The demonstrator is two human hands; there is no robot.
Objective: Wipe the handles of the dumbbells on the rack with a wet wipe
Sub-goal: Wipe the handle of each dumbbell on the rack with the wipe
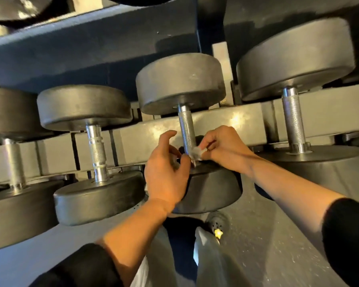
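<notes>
Several black dumbbells with knurled steel handles lie on a grey rack (240, 119). The middle dumbbell's handle (186, 125) runs between its far head (180, 83) and near head (211, 187). My right hand (226, 148) pinches a small crumpled white wet wipe (196, 152) against the lower end of that handle. My left hand (164, 168) hovers just left of the handle's base, fingers loosely curled and spread, holding nothing that I can see.
Neighbouring dumbbells sit close on both sides, their handles at left (95, 150) and right (294, 123). An upper rack shelf (91, 48) overhangs the row. Below lie a speckled grey floor (267, 245) and my light trousers (211, 262).
</notes>
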